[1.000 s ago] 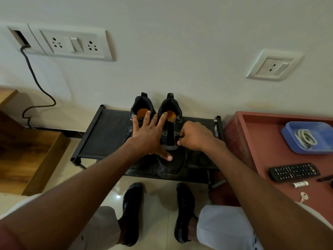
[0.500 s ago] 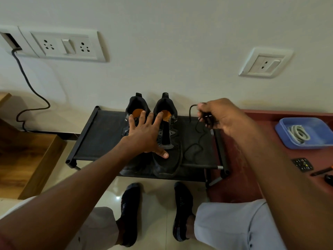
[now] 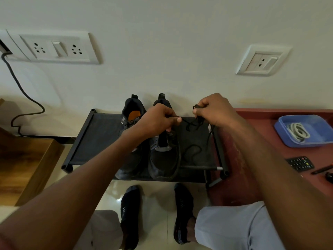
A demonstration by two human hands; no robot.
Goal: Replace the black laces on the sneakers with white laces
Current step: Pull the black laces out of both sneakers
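Both hands are up over the rack (image 3: 100,139), and the black lace (image 3: 193,121) runs between them. The left hand (image 3: 155,121) pinches one stretch between thumb and curled fingers, right above the right sneaker (image 3: 163,159). The right hand (image 3: 214,110) has its fingers curled tight on a bunched loop, with slack trailing down in loose coils onto the rack's fabric. That sneaker's eyelets look bare, tongue standing up; the left sneaker (image 3: 132,112) looks laced yet, I'd say. This lace is light and limp, no stiffness at all, so it will flop and tangle. Best held near the stiff tips or gathered in loops, as the right hand has it. The white laces (image 3: 298,131) wait coiled in the blue tray (image 3: 322,123) on the red table (image 3: 252,156), well apart from the sneakers.
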